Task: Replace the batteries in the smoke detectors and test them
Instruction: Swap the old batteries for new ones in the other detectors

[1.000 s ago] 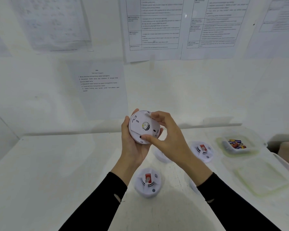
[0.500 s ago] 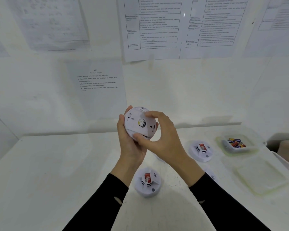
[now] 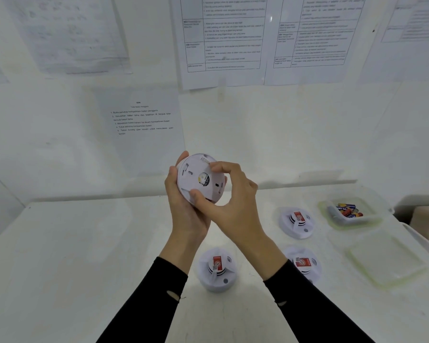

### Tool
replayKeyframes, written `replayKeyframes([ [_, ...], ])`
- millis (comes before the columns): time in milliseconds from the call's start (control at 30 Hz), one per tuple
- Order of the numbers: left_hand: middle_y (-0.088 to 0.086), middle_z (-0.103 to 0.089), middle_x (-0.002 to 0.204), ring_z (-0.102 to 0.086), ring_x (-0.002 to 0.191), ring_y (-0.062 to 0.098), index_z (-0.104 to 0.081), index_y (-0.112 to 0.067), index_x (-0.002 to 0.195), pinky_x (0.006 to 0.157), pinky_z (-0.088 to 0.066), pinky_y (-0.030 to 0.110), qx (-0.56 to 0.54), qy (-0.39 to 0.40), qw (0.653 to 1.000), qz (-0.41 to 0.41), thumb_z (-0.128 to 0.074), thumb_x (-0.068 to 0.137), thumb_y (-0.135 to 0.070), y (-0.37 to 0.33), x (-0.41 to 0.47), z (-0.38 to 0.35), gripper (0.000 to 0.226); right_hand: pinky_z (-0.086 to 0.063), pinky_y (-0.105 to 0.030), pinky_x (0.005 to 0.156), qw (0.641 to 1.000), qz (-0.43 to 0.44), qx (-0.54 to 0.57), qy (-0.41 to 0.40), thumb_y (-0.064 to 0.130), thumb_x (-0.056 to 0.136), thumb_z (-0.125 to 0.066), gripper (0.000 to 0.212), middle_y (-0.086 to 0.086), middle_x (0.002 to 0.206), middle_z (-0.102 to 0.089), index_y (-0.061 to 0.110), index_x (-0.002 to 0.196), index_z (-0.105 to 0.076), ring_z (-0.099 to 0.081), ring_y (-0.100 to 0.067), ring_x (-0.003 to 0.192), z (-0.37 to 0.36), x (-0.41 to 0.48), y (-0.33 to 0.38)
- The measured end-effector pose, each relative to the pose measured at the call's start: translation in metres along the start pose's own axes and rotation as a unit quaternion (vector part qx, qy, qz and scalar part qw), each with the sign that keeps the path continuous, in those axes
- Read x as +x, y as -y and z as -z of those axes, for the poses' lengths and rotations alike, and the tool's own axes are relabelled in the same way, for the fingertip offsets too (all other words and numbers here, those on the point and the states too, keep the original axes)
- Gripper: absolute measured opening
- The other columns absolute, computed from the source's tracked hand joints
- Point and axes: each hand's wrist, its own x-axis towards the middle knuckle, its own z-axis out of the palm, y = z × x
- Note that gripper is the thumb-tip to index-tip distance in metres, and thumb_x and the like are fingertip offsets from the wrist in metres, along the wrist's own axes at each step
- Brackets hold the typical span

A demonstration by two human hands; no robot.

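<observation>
Left hand (image 3: 183,216) gripped the smoke detector (image 3: 209,194); right hand (image 3: 235,204) pinched its back plate (image 3: 192,183), which had rotated slightly: judged mid-twist, not yet off.

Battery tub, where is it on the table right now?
In the head view the battery tub sits far right on the table, just right of the rear smoke detector and behind the loose lid.

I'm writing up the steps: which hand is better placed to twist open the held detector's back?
Probably the right hand: its thumb and forefinger span the back of the held detector, while the left hand cradles it underneath.
</observation>
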Motion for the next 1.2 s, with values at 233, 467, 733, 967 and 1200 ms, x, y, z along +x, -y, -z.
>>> replayKeyframes([
  [233, 0.005, -0.069, 0.111, -0.067, 0.097, 0.021, -0.060, -0.031, 0.121, 0.083, -0.056, 0.037, 0.040, 0.025, 0.998, -0.028, -0.034, 0.099, -0.046, 0.001, -0.004, 0.000, 0.037, -0.035, -0.035, 0.099, 0.999, 0.010, -0.025, -0.019, 0.043, 0.069, -0.072, 0.053, 0.019, 0.112, -0.056, 0.026, 0.113, -0.050, -0.049, 0.008, 0.107, -0.004, -0.001, -0.003],
  [467, 0.005, -0.068, 0.110, -0.065, 0.101, 0.023, -0.060, -0.031, 0.120, 0.087, -0.055, 0.038, 0.049, 0.030, 0.998, -0.014, -0.033, 0.099, -0.046, 0.001, -0.002, 0.002, 0.037, -0.033, -0.041, 0.100, 0.994, 0.054, -0.091, 0.018, 0.050, 0.080, -0.063, 0.037, 0.014, 0.122, -0.052, 0.040, 0.116, -0.059, -0.050, -0.003, 0.115, -0.003, 0.002, -0.010],
  [733, 0.006, -0.067, 0.111, -0.064, 0.102, 0.024, -0.062, -0.029, 0.120, 0.084, -0.055, 0.035, 0.012, 0.015, 1.000, 0.013, -0.037, 0.099, -0.047, -0.003, 0.000, 0.005, 0.037, -0.039, -0.044, 0.092, 0.971, 0.167, -0.164, 0.053, 0.047, 0.089, -0.058, 0.029, 0.003, 0.127, -0.053, 0.035, 0.114, -0.067, -0.050, -0.016, 0.116, 0.002, 0.012, -0.023],
  [967, 0.005, -0.067, 0.111, -0.066, 0.099, 0.022, -0.059, -0.030, 0.120, 0.078, -0.057, 0.035, 0.042, 0.028, 0.999, -0.012, -0.033, 0.102, -0.044, 0.001, 0.001, 0.001, 0.035, -0.041, -0.038, 0.091, 0.985, 0.116, -0.129, 0.014, 0.048, 0.089, -0.057, 0.032, 0.005, 0.121, -0.053, 0.033, 0.117, -0.065, -0.053, -0.012, 0.107, -0.004, 0.010, -0.023],
  [1200, 0.004, -0.064, 0.120, -0.062, 0.110, 0.022, -0.052, -0.030, 0.132, 0.096, -0.050, 0.044, 0.120, 0.076, 0.990, 0.010, -0.051, 0.092, -0.044, -0.002, 0.008, 0.012, 0.042, -0.044, -0.044, 0.100, 0.997, -0.035, 0.021, 0.063, 0.056, 0.088, -0.046, 0.029, 0.012, 0.122, -0.054, 0.046, 0.112, -0.061, -0.051, -0.002, 0.116, -0.003, 0.010, -0.017],
])
